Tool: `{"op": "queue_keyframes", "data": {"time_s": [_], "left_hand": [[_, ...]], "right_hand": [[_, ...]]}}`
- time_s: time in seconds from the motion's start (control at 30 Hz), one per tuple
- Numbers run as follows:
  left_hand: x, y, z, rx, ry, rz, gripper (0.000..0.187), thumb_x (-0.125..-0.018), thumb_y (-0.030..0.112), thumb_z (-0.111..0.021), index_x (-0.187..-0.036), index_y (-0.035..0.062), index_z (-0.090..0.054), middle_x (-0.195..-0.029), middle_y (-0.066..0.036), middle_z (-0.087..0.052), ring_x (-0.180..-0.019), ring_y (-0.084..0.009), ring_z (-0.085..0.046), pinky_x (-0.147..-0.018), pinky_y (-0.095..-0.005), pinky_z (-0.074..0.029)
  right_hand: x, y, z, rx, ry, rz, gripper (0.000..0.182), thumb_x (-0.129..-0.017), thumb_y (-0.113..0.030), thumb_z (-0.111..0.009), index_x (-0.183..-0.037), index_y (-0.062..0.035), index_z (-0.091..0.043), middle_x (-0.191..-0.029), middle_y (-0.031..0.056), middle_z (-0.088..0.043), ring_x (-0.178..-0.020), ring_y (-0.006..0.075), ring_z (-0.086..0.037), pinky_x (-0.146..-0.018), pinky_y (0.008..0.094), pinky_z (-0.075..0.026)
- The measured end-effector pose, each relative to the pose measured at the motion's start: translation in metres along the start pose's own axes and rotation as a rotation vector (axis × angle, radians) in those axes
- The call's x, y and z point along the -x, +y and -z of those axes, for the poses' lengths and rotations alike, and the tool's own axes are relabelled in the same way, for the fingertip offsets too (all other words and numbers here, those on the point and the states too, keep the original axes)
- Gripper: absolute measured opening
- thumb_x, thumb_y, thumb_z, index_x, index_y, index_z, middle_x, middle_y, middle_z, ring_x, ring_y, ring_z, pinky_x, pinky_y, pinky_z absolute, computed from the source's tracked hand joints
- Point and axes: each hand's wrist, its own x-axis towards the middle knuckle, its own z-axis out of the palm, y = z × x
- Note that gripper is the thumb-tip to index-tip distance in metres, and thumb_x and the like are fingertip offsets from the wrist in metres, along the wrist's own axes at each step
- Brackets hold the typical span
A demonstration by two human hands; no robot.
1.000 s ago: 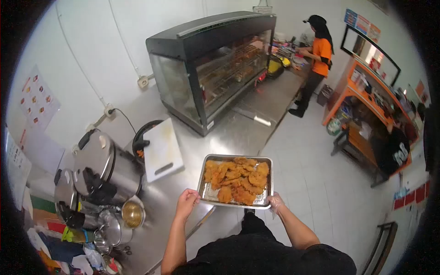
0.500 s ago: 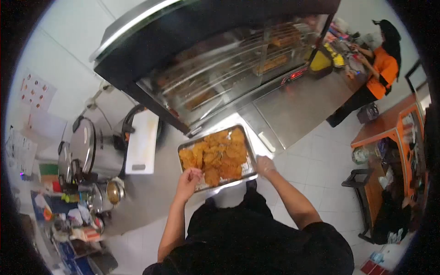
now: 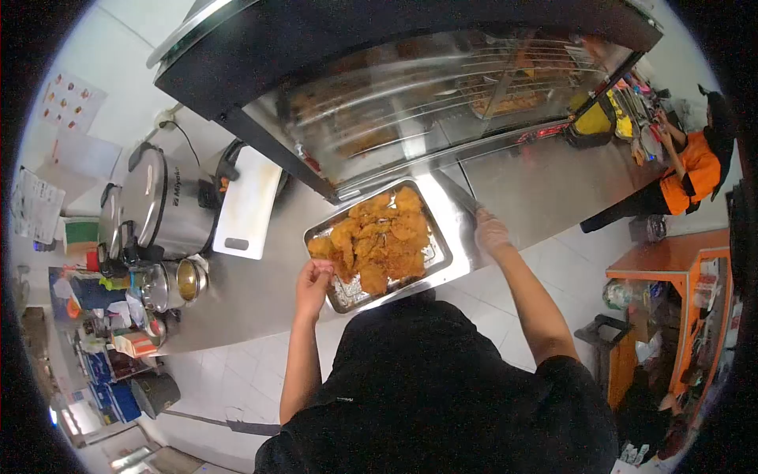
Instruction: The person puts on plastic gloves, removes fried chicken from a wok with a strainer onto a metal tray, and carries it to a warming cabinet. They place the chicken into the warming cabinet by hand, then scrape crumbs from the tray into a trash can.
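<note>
Golden-brown breaded fried pieces (image 3: 379,237) fill most of a shallow metal tray (image 3: 444,251) on the steel counter in front of me. My left hand (image 3: 314,278) is at the tray's left edge, fingers pinched against the rim and the nearest piece; what they grip is hidden. To the right of the tray, my right hand (image 3: 493,234), in a clear glove, is closed. A long, flat, dark metallic thing (image 3: 456,193) runs from its fingers up towards the cabinet; I cannot make out what it is.
A glass display cabinet (image 3: 442,103) stands behind the tray. Left are a white cutting board (image 3: 249,201), a large metal cooker (image 3: 175,197) and metal bowls (image 3: 189,280). A co-worker in orange (image 3: 688,174) stands at the counter's far right, above an orange shelf (image 3: 671,257).
The view has shifted, and the tray appears higher in it. My right hand has moved up and away from the tray's right edge. My left hand stays beside the left edge.
</note>
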Motion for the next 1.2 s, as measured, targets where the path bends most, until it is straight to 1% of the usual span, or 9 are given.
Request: {"op": "queue_keyframes", "data": {"time_s": [0.27, 0.5, 0.57, 0.83, 0.93, 1.03, 1.07, 1.17, 1.2], "left_hand": [[-0.038, 0.015, 0.009, -0.018, 0.128, -0.107, 0.009, -0.093, 0.003, -0.056, -0.101, 0.0042, -0.06, -0.084, 0.0, -0.063, -0.075, -0.0085, -0.057, -0.068, -0.0247, -0.047], [-0.072, 0.086, -0.014, 0.019, 0.038, -0.361, 0.033, -0.09, 0.003, -0.062, -0.122, 0.002, -0.054, -0.112, -0.008, -0.061, -0.09, -0.0135, -0.061, -0.075, -0.0277, -0.05], [-0.072, 0.112, -0.023, -0.091, 0.074, -0.53, 0.045, -0.088, 0.004, -0.064, -0.131, 0.0012, -0.049, -0.125, -0.012, -0.056, -0.102, -0.0185, -0.06, -0.083, -0.0311, -0.049], [-0.077, 0.142, -0.045, -0.184, 0.068, -0.791, 0.075, -0.084, 0.006, -0.068, -0.148, -0.0009, -0.029, -0.141, -0.021, -0.043, -0.133, -0.0342, -0.043, -0.108, -0.0438, -0.037], [-0.077, 0.146, -0.05, -0.11, 0.071, -0.785, 0.077, -0.083, 0.006, -0.069, -0.148, -0.0017, -0.027, -0.141, -0.022, -0.042, -0.134, -0.0337, -0.042, -0.108, -0.0433, -0.037], [-0.075, 0.149, -0.051, -0.101, 0.068, -0.775, 0.078, -0.08, -0.002, -0.067, -0.148, 0.0006, -0.029, -0.143, -0.018, -0.04, -0.136, -0.0303, -0.041, -0.113, -0.0445, -0.034], [-0.075, 0.149, -0.051, -0.119, 0.059, -0.778, 0.079, -0.079, -0.004, -0.065, -0.148, 0.0005, -0.029, -0.142, -0.018, -0.04, -0.136, -0.0305, -0.041, -0.113, -0.0443, -0.034], [-0.077, 0.149, -0.058, -0.178, 0.044, -0.809, 0.078, -0.075, -0.007, -0.061, -0.147, -0.0007, -0.032, -0.139, -0.018, -0.042, -0.134, -0.0318, -0.044, -0.112, -0.0431, -0.035], [-0.078, 0.151, -0.063, -0.2, 0.041, -0.839, 0.077, -0.075, -0.007, -0.061, -0.146, -0.0017, -0.033, -0.136, -0.019, -0.044, -0.132, -0.0329, -0.046, -0.111, -0.0423, -0.036]], "right_hand": [[0.089, -0.083, 0.194, 0.042, -0.279, -0.003, 0.034, -0.095, -0.016, -0.049, -0.128, -0.0059, -0.053, -0.108, 0.0288, -0.065, -0.103, 0.0435, -0.064, -0.089, 0.0516, -0.051], [0.052, -0.212, 0.2, 0.3, -0.377, 0.091, 0.029, -0.091, -0.014, -0.056, -0.113, 0.0035, -0.064, -0.107, 0.0259, -0.067, -0.099, 0.0403, -0.068, -0.078, 0.0516, -0.056], [0.038, -0.232, 0.171, 0.758, -0.424, 0.348, 0.029, -0.088, -0.013, -0.06, -0.112, 0.003, -0.064, -0.102, 0.0247, -0.068, -0.096, 0.0371, -0.069, -0.076, 0.049, -0.057], [-0.077, -0.068, 0.16, -0.016, -0.872, 0.126, 0.022, -0.094, -0.023, -0.054, -0.107, -0.0094, -0.065, -0.078, 0.0123, -0.07, -0.058, 0.0157, -0.062, -0.046, 0.0336, -0.049], [-0.024, -0.078, 0.201, -0.349, -0.821, -0.245, 0.033, -0.1, -0.031, -0.05, -0.116, -0.0061, -0.063, -0.082, 0.009, -0.07, -0.061, 0.0122, -0.059, -0.05, 0.0283, -0.047], [0.005, -0.076, 0.2, -0.414, -0.812, -0.22, 0.03, -0.099, -0.029, -0.05, -0.114, -0.0076, -0.064, -0.08, 0.0075, -0.069, -0.056, 0.0068, -0.052, -0.046, 0.0258, -0.044], [0.014, -0.07, 0.195, -0.428, -0.762, -0.225, 0.024, -0.096, -0.026, -0.054, -0.111, -0.0091, -0.063, -0.081, 0.0121, -0.071, -0.055, 0.0167, -0.059, -0.047, 0.0327, -0.047], [0.035, 0.028, 0.126, 0.133, 0.107, 0.879, 0.025, -0.093, -0.026, -0.058, -0.108, -0.007, -0.065, -0.086, 0.0161, -0.07, -0.073, 0.0299, -0.067, -0.067, 0.0417, -0.054], [0.048, 0.023, 0.121, 0.084, 0.05, 0.61, 0.027, -0.092, -0.025, -0.058, -0.11, -0.0057, -0.065, -0.09, 0.0176, -0.07, -0.08, 0.0329, -0.067, -0.072, 0.0426, -0.054]]}}
